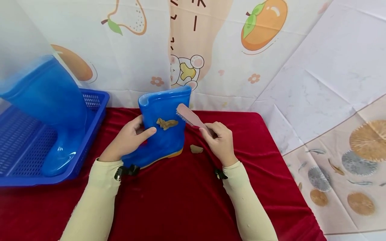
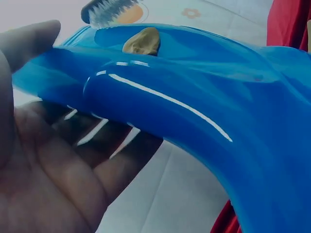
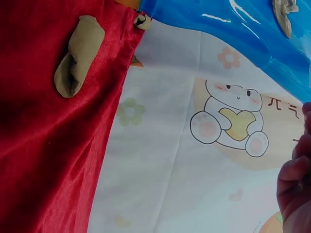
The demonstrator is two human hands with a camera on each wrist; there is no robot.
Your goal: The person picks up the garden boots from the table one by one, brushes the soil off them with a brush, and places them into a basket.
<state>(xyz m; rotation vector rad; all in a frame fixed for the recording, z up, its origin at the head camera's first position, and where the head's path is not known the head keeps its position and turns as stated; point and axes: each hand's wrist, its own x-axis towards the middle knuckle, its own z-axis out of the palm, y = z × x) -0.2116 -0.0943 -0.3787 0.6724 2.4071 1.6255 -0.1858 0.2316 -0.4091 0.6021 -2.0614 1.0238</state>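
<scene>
A blue rain boot stands upright on the red cloth, its toe toward the lower left. A brown, mud-like lump sticks to its shaft. My left hand holds the shaft from the left, thumb on the near side and fingers on the far side, as the left wrist view also shows. In my right hand is the handle of a pink scrubbing brush. Its bristles face the shaft, right of the lump; whether they touch it I cannot tell. Only part of the right hand enters the right wrist view.
On the left, a blue plastic basket holds a second blue boot. A brown piece lies on the red cloth beside the heel; a smaller bit shows near the sole. Behind hangs a fruit-printed curtain.
</scene>
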